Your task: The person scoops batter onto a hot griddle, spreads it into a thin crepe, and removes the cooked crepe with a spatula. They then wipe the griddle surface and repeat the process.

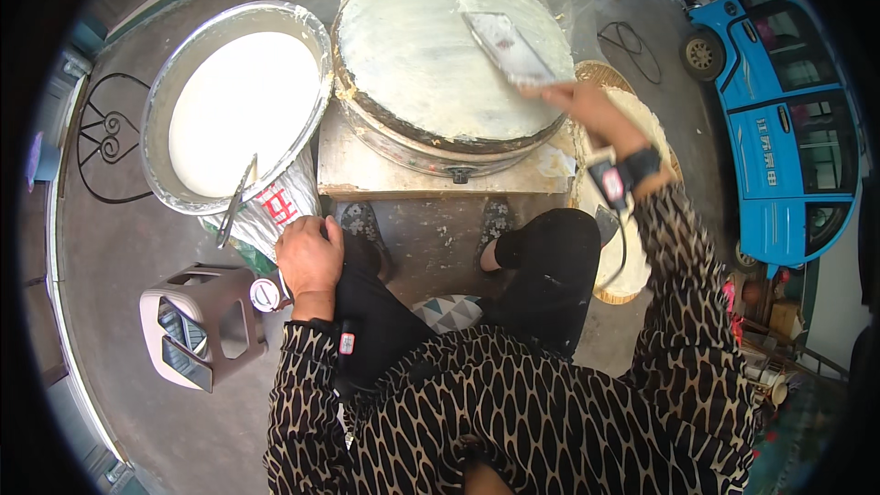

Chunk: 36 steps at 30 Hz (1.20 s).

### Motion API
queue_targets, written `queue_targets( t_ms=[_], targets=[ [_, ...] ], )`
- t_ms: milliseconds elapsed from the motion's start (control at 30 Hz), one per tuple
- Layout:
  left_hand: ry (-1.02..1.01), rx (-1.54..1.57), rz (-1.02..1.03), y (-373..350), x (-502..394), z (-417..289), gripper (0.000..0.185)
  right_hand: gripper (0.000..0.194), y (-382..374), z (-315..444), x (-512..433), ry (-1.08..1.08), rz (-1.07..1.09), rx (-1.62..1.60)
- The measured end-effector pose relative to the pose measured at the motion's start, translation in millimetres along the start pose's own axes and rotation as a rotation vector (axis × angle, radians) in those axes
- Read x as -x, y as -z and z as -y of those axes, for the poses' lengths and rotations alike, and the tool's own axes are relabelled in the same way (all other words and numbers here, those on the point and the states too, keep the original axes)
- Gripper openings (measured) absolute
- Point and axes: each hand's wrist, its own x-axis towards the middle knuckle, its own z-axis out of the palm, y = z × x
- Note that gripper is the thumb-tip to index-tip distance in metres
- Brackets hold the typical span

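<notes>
My right hand (584, 106) grips a flat rectangular scraper (509, 48), its blade blurred and coated with pale residue. The blade is over a round griddle (454, 144), whose top carries a thin, pale layer of batter (426, 48). My left hand (311, 258) rests on my left knee, palm down, its fingertips hidden. Just beyond it stands a wide metal basin (155, 144) of white liquid batter (240, 110). A metal-handled utensil (236, 203) leans over the basin's near rim.
Thin pale sheets (622, 261) lie on round woven trays (605, 72) at right. A wooden board (440, 185) supports the griddle. A plastic stool (234, 330) holding phone-like devices (184, 344) stands at left, near a curled metal frame (110, 137). A blue vehicle (763, 110) is at right.
</notes>
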Motion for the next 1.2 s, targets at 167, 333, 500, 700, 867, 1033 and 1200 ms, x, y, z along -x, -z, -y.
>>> queue_targets(
  t_ms=[167,333,500,700,867,1033,1200],
  targets=[
    [-0.052,0.016,-0.021,0,2,1,0.024,0.046,-38,-5,97,-0.182,0.113,0.033],
    [-0.017,0.007,-0.026,-1,4,3,0.025,0.051,-21,-18,77,-0.049,-0.125,-0.218],
    [-0.011,0.01,-0.028,-2,4,5,0.026,0.048,-47,-6,40,-0.022,-0.064,-0.262],
    [-0.022,-0.004,-0.037,-3,3,5,0.026,0.048,-93,0,64,0.264,0.057,-0.179],
    [-0.022,0.008,-0.067,-3,6,8,0.026,0.05,-62,-17,54,-0.05,-0.154,-0.394],
    [-0.011,0.005,-0.04,-3,5,5,0.026,0.051,-63,-9,62,0.021,0.001,-0.297],
    [-0.042,0.021,-0.039,-2,4,3,0.026,0.054,-50,19,35,0.107,-0.009,-0.126]
  ],
)
